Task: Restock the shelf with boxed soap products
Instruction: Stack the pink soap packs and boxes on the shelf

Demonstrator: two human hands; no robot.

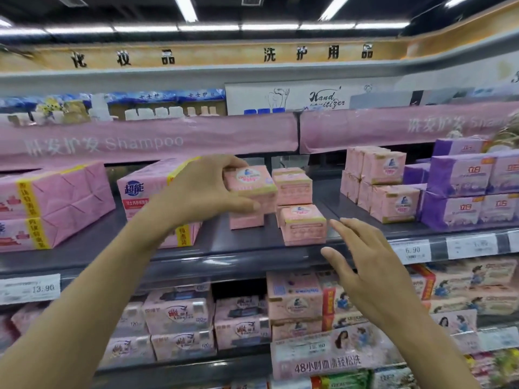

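My left hand grips a small pink soap box from its left side, fingers on top and thumb underneath, just above another pink box on the dark shelf. To the right stand two stacked pink boxes and one pink box nearer the shelf's front edge. My right hand hovers with fingers spread and holds nothing, just right of and below that front box.
Large pink wrapped soap packs fill the shelf's left. More pink boxes and purple packs stand at the right. Price tags line the shelf edge. The lower shelf holds several soap packs. A pink Shampoo banner hangs above.
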